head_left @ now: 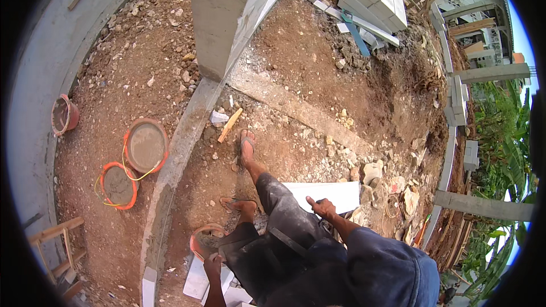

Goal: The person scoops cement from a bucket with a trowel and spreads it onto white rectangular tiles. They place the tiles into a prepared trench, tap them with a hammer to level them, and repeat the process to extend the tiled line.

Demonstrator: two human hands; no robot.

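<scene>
Hands at the white block (330, 194) on red earth

The white block lies flat on the ground just right of the person's knee. The right hand (322, 207) rests on its lower edge, thumb raised and fingers curled; whether it grips cannot be told. The left hand (213, 262), left of the block and lower, closes on the rim of an orange bucket (203, 239). Farther left of the block stand two mortar buckets (133, 162); above it, a wooden-handled hammer (229, 125).
</scene>
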